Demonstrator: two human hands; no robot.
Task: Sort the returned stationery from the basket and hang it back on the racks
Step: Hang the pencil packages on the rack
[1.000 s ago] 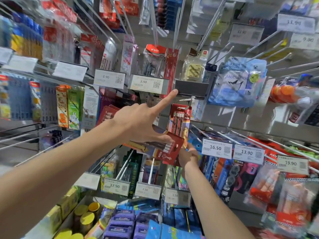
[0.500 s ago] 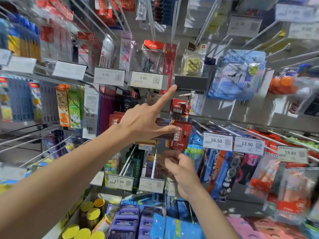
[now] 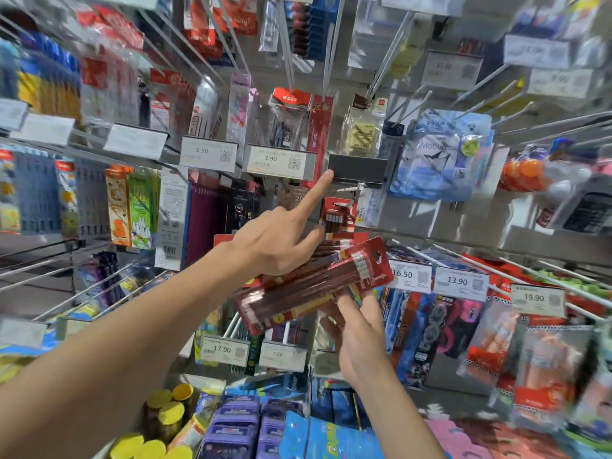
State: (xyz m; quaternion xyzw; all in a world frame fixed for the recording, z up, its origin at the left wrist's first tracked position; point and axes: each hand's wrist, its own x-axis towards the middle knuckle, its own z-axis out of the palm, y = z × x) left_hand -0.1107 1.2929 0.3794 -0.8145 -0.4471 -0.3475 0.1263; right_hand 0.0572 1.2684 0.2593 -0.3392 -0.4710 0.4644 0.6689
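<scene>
— While the left hand (image 3: 275,240) pinches the red pencil pack (image 3: 314,286) below the blank grey label holder (image 3: 357,168), index finger pointing at that holder, how will it handle?
— Probably light, stiff card, slick film. Right hand (image 3: 357,339), fingers straight, props it; I'd grip near the hang hole (image 3: 377,256).

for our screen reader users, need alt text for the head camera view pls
A person's left hand grips red pencil packs while its index finger points up at a blank grey label holder on crowded stationery racks. The right hand touches the packs from below with straight fingers.
</scene>
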